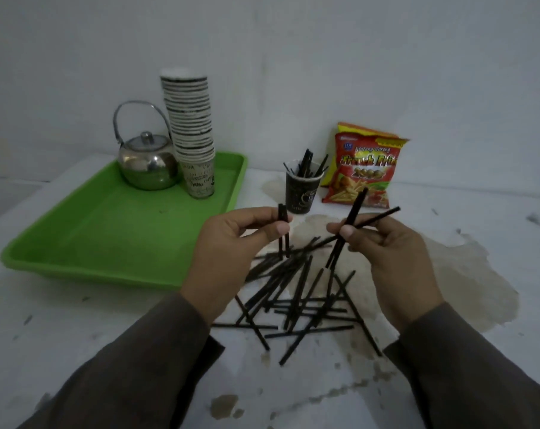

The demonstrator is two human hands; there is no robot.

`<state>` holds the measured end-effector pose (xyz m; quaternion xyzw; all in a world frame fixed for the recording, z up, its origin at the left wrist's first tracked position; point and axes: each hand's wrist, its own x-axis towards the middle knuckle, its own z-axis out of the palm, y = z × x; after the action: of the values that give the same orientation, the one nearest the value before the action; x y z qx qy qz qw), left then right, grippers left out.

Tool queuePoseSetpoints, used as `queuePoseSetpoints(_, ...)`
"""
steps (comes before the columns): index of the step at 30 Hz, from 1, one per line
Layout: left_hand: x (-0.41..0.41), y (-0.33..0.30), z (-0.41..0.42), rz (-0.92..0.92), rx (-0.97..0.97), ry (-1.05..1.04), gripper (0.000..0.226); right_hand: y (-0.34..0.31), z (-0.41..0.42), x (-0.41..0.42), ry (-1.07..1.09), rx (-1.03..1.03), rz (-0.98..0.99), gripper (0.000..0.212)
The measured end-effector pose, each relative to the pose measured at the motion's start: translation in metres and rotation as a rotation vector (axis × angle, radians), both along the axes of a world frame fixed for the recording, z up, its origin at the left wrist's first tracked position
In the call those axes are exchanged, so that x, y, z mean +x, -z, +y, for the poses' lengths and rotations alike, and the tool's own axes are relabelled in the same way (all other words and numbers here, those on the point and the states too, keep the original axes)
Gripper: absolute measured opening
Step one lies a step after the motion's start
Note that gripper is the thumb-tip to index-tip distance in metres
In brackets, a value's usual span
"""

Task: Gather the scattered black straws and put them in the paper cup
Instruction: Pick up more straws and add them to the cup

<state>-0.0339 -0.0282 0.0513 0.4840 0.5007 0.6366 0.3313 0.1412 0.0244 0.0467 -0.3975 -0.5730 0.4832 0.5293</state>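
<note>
Black straws lie in a loose, crisscrossed heap on the stained white tabletop, directly below and between my two raised hands. My left hand pinches a couple of straws between thumb and fingertips, holding them close to upright above the heap's far edge. My right hand grips a few more between thumb and curled fingers; these splay apart, one slanting up toward the snack bag and another pointing off to the right. The dark paper cup stands on the table beyond the hands, between the tray and the bag, with several straws already leaning inside it. To the left sits a green tray carrying a shiny metal kettle and, just beside it, a tall stack of patterned paper cups. A red and yellow French fries snack bag leans against the white wall just right of the dark cup. Dark sleeves cover both my forearms.
</note>
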Motion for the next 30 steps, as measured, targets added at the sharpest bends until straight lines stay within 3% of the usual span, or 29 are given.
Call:
queuePoseSetpoints(3,-0.003,-0.025,0.036,0.017,0.036,0.036,0.018,-0.024,0.03,-0.012,-0.013,0.057,-0.057,0.01)
queuePoseSetpoints(13,-0.018,-0.071,0.159,0.314,0.122,-0.164,0.016,-0.08,0.14,-0.052,0.123,0.159,-0.23,0.011)
queuePoseSetpoints(17,-0.022,-0.062,0.185,0.382,0.068,-0.183,0.016,-0.063,0.169,-0.065,0.188,0.119,-0.346,0.016)
queuePoseSetpoints(22,-0.018,-0.032,0.198,0.418,-0.04,-0.178,0.016,-0.029,0.178,-0.078,0.303,0.038,-0.654,0.018)
queuePoseSetpoints(26,-0.017,-0.008,0.2,0.526,-0.185,-0.148,0.013,-0.019,0.174,-0.078,0.344,0.118,-0.795,0.016)
queuePoseSetpoints(30,-0.018,-0.006,0.197,0.503,-0.225,-0.148,0.018,-0.027,0.178,-0.073,0.251,0.187,-0.753,0.018)
